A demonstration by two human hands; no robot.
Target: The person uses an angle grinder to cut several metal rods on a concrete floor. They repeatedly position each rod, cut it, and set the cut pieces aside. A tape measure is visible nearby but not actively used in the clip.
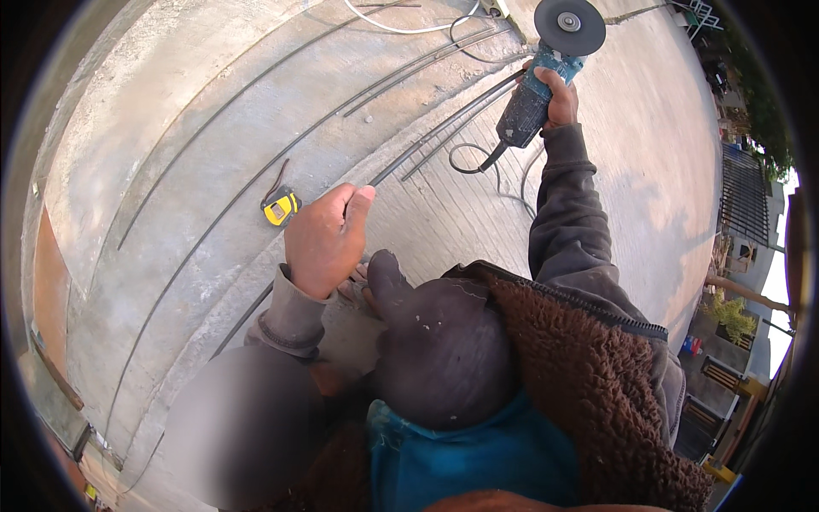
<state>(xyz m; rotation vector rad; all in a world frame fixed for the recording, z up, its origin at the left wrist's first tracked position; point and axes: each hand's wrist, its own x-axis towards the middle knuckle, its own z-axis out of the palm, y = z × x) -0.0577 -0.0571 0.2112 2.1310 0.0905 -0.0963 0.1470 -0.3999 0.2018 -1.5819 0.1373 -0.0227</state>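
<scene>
My left hand (324, 243) is closed around a long dark steel rod (401, 165) lying along a low step in the concrete. Up at the top right, my right hand (556, 98) grips a teal and black angle grinder (540, 90) by its body, its dark disc facing up above the far end of the rod. The grinder's cord loops on the ground below it. Just left of my left hand lies a yellow and black tape measure (281, 207). My bent leg in dark cloth (439, 350) fills the lower middle, with part of a foot half hidden behind my left hand.
Several long thin rods (206, 233) lie across the pale concrete (636, 171) on the left. A white hose or cable (397, 27) curves at the top. A brown board (51, 290) sits at the far left edge. A metal gate (742, 192) and plants stand along the right rim.
</scene>
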